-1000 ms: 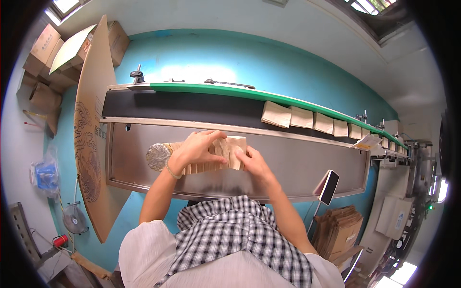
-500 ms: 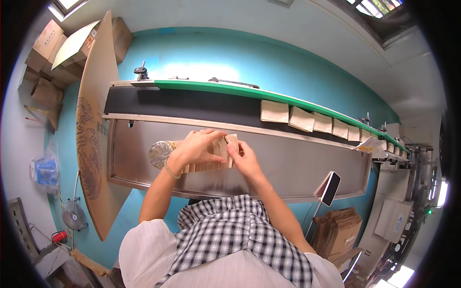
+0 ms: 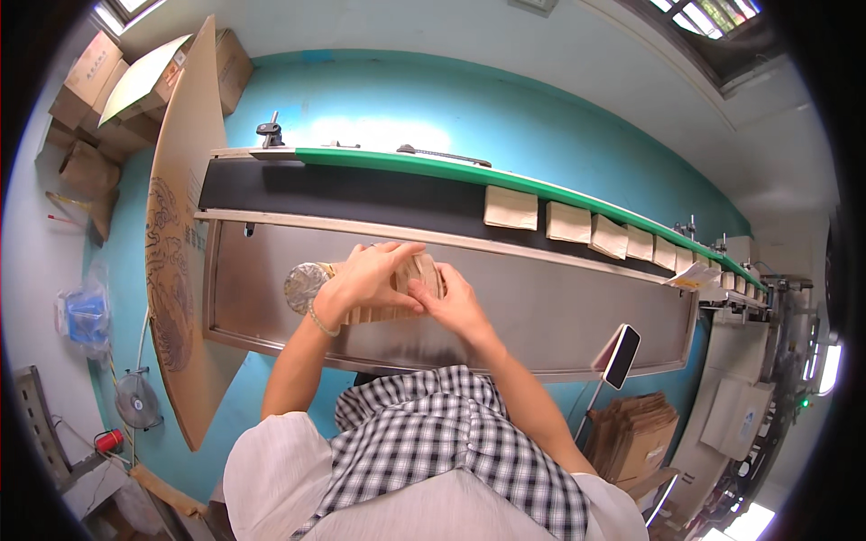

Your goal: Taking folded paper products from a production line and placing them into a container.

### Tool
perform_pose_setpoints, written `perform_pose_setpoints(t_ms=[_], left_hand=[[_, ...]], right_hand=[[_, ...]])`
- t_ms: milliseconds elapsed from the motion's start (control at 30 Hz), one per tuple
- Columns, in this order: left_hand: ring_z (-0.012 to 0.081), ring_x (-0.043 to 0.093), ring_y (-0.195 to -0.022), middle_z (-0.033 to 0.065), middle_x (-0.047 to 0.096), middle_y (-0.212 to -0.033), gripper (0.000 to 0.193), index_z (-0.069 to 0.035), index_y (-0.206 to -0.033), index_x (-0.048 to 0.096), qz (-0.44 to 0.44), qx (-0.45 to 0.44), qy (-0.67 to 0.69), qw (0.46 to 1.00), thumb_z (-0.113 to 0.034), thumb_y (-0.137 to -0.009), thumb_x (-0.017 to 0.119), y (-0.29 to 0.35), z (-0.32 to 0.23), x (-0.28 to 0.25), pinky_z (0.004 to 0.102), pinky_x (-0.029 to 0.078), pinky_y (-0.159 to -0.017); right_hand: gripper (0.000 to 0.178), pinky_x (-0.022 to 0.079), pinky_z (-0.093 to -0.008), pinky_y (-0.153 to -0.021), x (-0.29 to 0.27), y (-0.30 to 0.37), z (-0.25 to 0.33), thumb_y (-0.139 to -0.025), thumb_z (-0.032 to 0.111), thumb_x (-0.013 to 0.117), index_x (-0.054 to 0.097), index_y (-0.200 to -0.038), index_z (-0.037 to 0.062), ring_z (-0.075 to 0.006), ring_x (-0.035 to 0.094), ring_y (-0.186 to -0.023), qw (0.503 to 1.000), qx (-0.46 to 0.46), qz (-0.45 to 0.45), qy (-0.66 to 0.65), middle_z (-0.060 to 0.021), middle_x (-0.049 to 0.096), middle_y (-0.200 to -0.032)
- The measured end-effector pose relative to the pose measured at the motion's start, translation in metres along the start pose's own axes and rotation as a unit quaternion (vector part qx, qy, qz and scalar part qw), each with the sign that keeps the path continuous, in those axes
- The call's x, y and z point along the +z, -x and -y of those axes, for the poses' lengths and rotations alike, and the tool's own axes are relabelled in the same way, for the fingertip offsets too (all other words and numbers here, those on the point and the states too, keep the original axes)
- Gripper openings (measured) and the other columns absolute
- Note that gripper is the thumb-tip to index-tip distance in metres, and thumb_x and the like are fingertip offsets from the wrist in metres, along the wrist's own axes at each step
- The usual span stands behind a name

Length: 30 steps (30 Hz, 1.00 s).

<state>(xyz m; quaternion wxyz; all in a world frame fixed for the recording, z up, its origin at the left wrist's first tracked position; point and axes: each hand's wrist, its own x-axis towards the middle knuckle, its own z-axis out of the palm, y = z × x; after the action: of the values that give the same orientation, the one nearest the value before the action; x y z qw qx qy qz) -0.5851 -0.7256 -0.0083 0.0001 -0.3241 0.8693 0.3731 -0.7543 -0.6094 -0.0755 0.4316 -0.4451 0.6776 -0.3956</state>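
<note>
A row of beige folded paper packets [image 3: 377, 313] stands on edge on the metal tray table [image 3: 559, 316]. My left hand [image 3: 368, 278] is curved over the row, its fingers at the far side and its thumb at the near side. My right hand [image 3: 456, 305] grips the row's right end, its thumb on top of the packets and close to my left thumb. Both hands are closed on the packets and partly hide them. Left of the row, touching or almost touching it, is a round, shiny, greyish-yellow object [image 3: 307, 287] whose kind I cannot make out.
Beyond the tray runs a black conveyor belt [image 3: 361, 187] with a green guide rail [image 3: 388, 160]. Several beige packets [image 3: 511, 207] lie along its right part. A tall cardboard sheet [image 3: 185, 234] stands at the left. A phone [image 3: 621, 356] on a stand is at the near right.
My right hand has shifted slightly left, pressing against the row's end, and the row looks shorter. On the belt, the packets have shifted a little. My left hand has barely moved.
</note>
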Motion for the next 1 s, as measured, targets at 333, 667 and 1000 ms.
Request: perform_pose_setpoints(t_ms=[333, 667, 1000], left_hand=[[0.0333, 0.061, -0.114, 0.0130, 0.065, -0.121, 0.077, -0.017, -0.131, 0.056, -0.001, 0.011, -0.011, 1.000, -0.053, -0.067, 0.083, 0.009, 0.000, -0.004, 0.0460, 0.041, -0.098], [0.0338, 0.058, -0.118, 0.0150, 0.063, -0.126, 0.081, -0.017, -0.134, 0.055, -0.036, 0.010, -0.029, 0.999, -0.048, -0.065, 0.085, 0.020, 0.000, -0.005, 0.0466, 0.039, -0.101], [0.0321, 0.060, -0.113, 0.0116, 0.066, -0.114, 0.071, -0.014, -0.124, 0.059, -0.040, -0.019, -0.037, 0.998, -0.045, -0.066, 0.085, 0.032, 0.000, 0.001, 0.0491, 0.039, -0.098]], right_hand=[[0.036, 0.056, -0.0293, -0.074, -0.034, -0.023, -0.027, -0.100, 0.026, 0.061, 0.058, -0.119, -0.0043, -0.0170, 0.068, -0.091, 0.963, 0.113, -0.039, -0.242, -0.0112, 0.069, -0.104], [0.047, 0.051, -0.0301, -0.081, 0.016, -0.001, -0.001, -0.097, 0.039, 0.064, 0.059, -0.124, 0.0014, -0.0145, 0.062, -0.094, 0.999, -0.020, 0.018, 0.021, -0.0094, 0.066, -0.106], [0.039, 0.056, -0.0283, -0.077, -0.032, -0.037, -0.006, -0.099, 0.032, 0.063, 0.057, -0.120, -0.0013, -0.0184, 0.069, -0.091, 0.919, 0.115, -0.029, -0.376, -0.0111, 0.068, -0.106]])
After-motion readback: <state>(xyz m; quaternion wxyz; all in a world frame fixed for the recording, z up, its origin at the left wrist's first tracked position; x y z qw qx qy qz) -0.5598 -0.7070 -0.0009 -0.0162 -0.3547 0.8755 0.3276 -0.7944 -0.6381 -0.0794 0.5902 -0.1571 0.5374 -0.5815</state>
